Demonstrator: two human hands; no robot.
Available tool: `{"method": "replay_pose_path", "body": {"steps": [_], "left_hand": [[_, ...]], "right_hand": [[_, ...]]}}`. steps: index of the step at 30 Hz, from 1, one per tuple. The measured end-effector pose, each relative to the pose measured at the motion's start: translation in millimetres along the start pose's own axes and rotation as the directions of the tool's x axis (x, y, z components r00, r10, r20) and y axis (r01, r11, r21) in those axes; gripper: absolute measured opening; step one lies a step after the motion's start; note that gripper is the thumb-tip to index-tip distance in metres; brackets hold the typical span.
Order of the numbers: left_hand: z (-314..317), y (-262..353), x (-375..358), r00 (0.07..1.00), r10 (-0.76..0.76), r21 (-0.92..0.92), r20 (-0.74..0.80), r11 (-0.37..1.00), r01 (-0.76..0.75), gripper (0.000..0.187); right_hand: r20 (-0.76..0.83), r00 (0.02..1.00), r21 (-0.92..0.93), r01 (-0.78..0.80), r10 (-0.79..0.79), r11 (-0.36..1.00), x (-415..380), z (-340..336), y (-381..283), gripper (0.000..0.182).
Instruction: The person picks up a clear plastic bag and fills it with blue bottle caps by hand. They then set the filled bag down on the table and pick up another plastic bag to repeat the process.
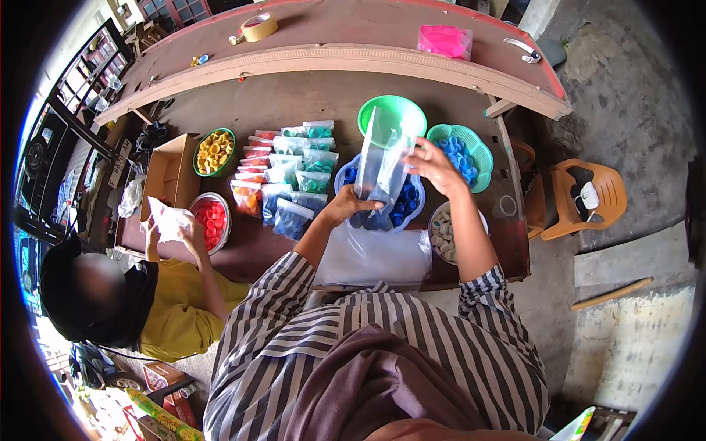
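Left hand [346,206] clamping tall clear plastic bag [379,170], right hand [437,169] pinching its edge; slack grip risking a drop.

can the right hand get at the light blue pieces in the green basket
Probably yes: the right hand is close to the green basket, whose light blue pieces lie uncovered, though that hand would likely have to leave the clear bag first.

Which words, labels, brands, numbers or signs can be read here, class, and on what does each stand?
"F": start of the licence plate; its remaining characters are too blurred to read surely.
Green-and-yellow printed strip: lettering too blurred to read.
Clear plastic bag: no legible text.
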State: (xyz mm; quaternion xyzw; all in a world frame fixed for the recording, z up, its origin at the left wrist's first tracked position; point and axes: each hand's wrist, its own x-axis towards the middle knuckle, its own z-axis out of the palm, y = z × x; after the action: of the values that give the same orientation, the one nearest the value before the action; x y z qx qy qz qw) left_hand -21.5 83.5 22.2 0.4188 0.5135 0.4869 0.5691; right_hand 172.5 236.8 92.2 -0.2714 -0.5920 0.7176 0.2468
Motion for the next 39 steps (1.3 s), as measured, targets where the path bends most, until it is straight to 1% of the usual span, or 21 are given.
{"method": "replay_pose_path", "body": {"steps": [1,2,4,6,8,10,12,14,15,16,18,20,21,23,25,29,31,33,35,38,39], "left_hand": [[-1.3,-1.1,4.6,0.998,0.061,0.027,-0.022,0.998,-0.061,0.029],[-5.4,-1.0,8.8,0.997,0.067,0.032,-0.031,0.997,-0.066,0.027],[-3.3,13.3,11.3,0.981,0.130,0.096,-0.147,0.989,-0.117,0.026],[-9.8,11.6,14.5,0.963,0.204,0.128,-0.176,0.975,-0.183,0.027],[-13.3,16.6,6.9,0.879,0.435,0.415,-0.193,0.848,-0.329,0.027],[-11.7,-2.4,-8.8,0.859,0.484,0.426,-0.169,0.821,-0.379,0.020],[-21.1,-60.4,-20.7,0.769,0.639,0.515,0.022,0.652,-0.557,0.018],[-17.0,-95.8,-42.2,0.796,0.605,0.564,0.025,0.649,-0.510,0.021],[-11.8,-100.9,-52.5,0.798,0.602,0.564,0.029,0.649,-0.511,0.021],[-5.4,-104.5,-62.1,0.841,0.539,0.529,-0.057,0.730,-0.432,0.019],[-0.2,-111.5,-72.1,0.877,0.461,0.481,-0.135,0.804,-0.349,0.020],[0.9,-118.6,-72.5,0.898,0.365,0.446,-0.248,0.865,-0.228,0.028],[2.3,-111.7,-72.7,0.896,0.366,0.442,-0.250,0.867,-0.231,0.028],[3.5,-98.4,-73.4,0.957,0.100,0.372,-0.274,0.928,0.009,0.030],[3.7,-108.9,-67.9,0.942,0.112,0.315,-0.317,0.949,-0.006,0.027],[4.8,-116.5,-57.4,0.908,0.181,0.148,-0.378,0.980,-0.134,0.023],[2.3,-122.9,-52.5,0.916,0.210,0.153,-0.343,0.974,-0.166,0.023],[-0.2,-117.9,-51.4,0.920,0.241,0.161,-0.308,0.967,-0.199,0.024],[2.1,-104.5,-54.9,0.899,0.200,0.253,-0.390,0.962,-0.104,0.030],[-0.7,-113.4,-49.0,0.893,0.210,0.170,-0.397,0.973,-0.153,0.038],[-1.1,-111.7,-49.3,0.895,0.211,0.164,-0.393,0.974,-0.157,0.038]], "right_hand": [[0.049,0.998,-0.070,0.044,-0.041,0.997,-0.6,5.0,3.3,0.053],[-0.014,0.999,-0.162,0.028,-0.030,0.986,0.3,9.3,5.5,0.037],[0.009,0.990,-0.049,0.144,-0.143,0.988,-0.3,14.6,8.6,0.027],[0.045,0.965,-0.105,0.261,-0.258,0.960,-7.7,21.5,12.3,0.021],[0.019,0.971,-0.411,0.225,-0.238,0.883,-26.2,27.1,27.3,0.017],[0.060,0.983,-0.536,0.178,-0.173,0.825,-47.8,37.4,45.5,0.018],[0.126,0.940,-0.522,0.335,-0.317,0.785,-59.7,33.3,103.6,0.017],[0.099,0.961,-0.545,0.269,-0.257,0.794,-85.7,36.8,135.7,0.017],[0.173,0.922,-0.544,0.382,-0.346,0.747,-94.3,36.1,149.2,0.019],[0.167,0.924,-0.543,0.378,-0.344,0.750,-102.2,38.4,155.7,0.019],[0.042,0.964,-0.559,0.241,-0.263,0.793,-115.4,43.4,165.6,0.024],[-0.048,0.947,-0.528,0.246,-0.317,0.813,-117.7,46.8,169.7,0.012],[-0.156,0.952,-0.535,0.142,-0.262,0.833,-117.9,48.9,168.3,0.013],[-0.262,0.943,-0.534,0.036,-0.206,0.845,-117.4,53.2,166.5,0.016],[-0.369,0.923,-0.556,-0.129,-0.106,0.821,-113.5,54.6,170.8,0.030],[-0.373,0.925,-0.647,-0.201,-0.075,0.736,-112.5,59.7,172.5,0.036],[-0.458,0.872,-0.452,-0.061,-0.173,0.890,-107.0,72.2,175.9,0.028],[-0.469,0.856,-0.440,-0.012,-0.218,0.898,-104.1,79.1,176.3,0.024],[-0.487,0.834,-0.426,0.033,-0.260,0.904,-103.8,82.5,176.9,0.022],[-0.516,0.818,-0.476,-0.025,-0.255,0.879,-104.2,82.7,175.9,0.020],[-0.449,0.845,-0.556,-0.009,-0.291,0.831,-104.1,79.7,181.1,0.021]]}}
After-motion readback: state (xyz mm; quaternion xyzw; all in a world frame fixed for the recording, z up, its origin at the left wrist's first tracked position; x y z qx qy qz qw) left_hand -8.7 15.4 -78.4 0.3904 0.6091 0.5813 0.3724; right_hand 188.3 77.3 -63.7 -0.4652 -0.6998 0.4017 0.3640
